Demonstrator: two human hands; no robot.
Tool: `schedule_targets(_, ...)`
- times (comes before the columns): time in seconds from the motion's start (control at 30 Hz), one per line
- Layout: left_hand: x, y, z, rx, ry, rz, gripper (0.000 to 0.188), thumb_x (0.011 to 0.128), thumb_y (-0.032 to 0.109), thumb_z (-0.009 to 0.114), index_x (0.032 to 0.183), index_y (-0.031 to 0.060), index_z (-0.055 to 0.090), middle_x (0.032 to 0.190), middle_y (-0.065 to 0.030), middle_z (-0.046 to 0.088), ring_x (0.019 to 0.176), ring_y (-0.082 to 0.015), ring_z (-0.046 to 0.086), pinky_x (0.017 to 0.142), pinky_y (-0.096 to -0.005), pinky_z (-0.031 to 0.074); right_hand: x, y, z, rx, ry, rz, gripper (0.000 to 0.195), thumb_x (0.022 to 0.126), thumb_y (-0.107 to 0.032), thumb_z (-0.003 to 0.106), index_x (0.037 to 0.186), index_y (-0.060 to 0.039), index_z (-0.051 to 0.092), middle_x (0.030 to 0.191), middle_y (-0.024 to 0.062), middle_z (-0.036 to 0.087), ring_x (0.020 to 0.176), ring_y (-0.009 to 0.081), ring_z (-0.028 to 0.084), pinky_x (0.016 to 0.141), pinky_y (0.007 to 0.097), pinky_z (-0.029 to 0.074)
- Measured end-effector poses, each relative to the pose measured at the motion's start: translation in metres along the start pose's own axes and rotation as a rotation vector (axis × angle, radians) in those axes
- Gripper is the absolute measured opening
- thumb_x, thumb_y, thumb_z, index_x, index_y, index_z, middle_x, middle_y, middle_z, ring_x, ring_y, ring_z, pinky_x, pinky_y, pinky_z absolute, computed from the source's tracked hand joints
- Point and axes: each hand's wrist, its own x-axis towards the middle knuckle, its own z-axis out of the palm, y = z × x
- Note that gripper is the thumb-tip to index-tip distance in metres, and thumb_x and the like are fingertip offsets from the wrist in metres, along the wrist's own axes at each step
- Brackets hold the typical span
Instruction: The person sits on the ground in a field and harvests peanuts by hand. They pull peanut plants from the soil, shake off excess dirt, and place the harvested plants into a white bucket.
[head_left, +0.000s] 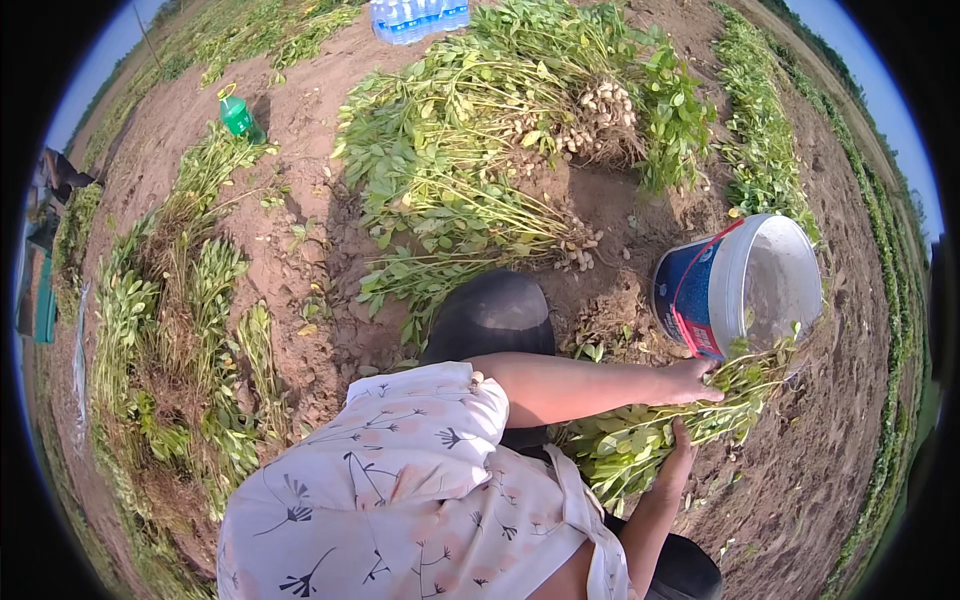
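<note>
My left hand is closed on the stems of a bunch of peanut plants, at the right of the head view. Just below it my right hand grips the same bunch from the near side, its fingers partly hidden by leaves. The leafy part spreads toward my body; the root end lies by a white plastic bucket with a blue label and red handle. The bucket's mouth points right in the picture, and its inner wall looks dusty. Plant tips overlap its lower rim.
Uprooted peanut plants lie ahead, with a cluster of pods showing. More pulled plants are heaped at left. A green bottle and packed water bottles stand farther off. At far left, a person is partly visible.
</note>
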Motion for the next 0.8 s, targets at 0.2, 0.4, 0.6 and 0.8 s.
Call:
schedule_targets(0.2, 0.037, 0.012, -0.044, -0.207, 0.038, 0.027, 0.063, 0.093, 0.026, 0.063, 0.145, 0.006, 0.034, 0.133, -0.0072, 0.051, 0.121, -0.0198, 0.049, 0.104, -0.0358, 0.038, 0.045, 0.024, -0.052, -0.299, 0.127, -0.158, 0.049, 0.089, -0.021, 0.066, 0.126, 0.0077, 0.051, 0.12, 0.0169, 0.058, 0.1, 0.0235, 0.057, 0.091, 0.0348, 0.044)
schedule_targets(0.4, 0.054, 0.027, -0.038, -0.412, -0.02, -0.02, 0.029, 0.095, 0.02, 0.06, 0.12, 0.0064, 0.053, 0.12, -0.0046, 0.059, 0.105, -0.0121, 0.058, 0.083, -0.0315, 0.051, 0.033, -0.001, -0.088, -0.146, 0.124, -0.108, 0.044, 0.09, -0.032, 0.067, 0.118, 0.0005, 0.055, 0.104, 0.0103, 0.063, 0.09, 0.0201, 0.06, 0.08, 0.0324, 0.048)
schedule_targets(0.6, 0.097, 0.014, -0.036, -0.242, 0.214, 0.021, 0.027, 0.09, 0.011, 0.067, 0.108, -0.006, 0.057, 0.101, -0.0129, 0.064, 0.088, -0.0188, 0.066, 0.074, -0.03, 0.057, -0.009, -0.083, -0.171, -0.058, 0.487, -0.569, 0.054, 0.092, -0.034, 0.064, 0.124, 0.0072, 0.051, 0.108, 0.0124, 0.06, 0.096, 0.0216, 0.06, 0.083, 0.0349, 0.05)
schedule_targets(0.8, 0.091, 0.013, -0.039, -0.324, 0.263, 0.117, 0.047, 0.088, 0.011, 0.07, 0.117, -0.0061, 0.038, 0.114, -0.0169, 0.054, 0.095, -0.0242, 0.065, 0.081, -0.0333, 0.06, -0.049, -0.149, -0.132, -0.106, 1.099, -1.001, 0.052, 0.094, -0.03, 0.058, 0.133, 0.0023, 0.048, 0.12, 0.0209, 0.06, 0.105, 0.0275, 0.06, 0.09, 0.037, 0.049)
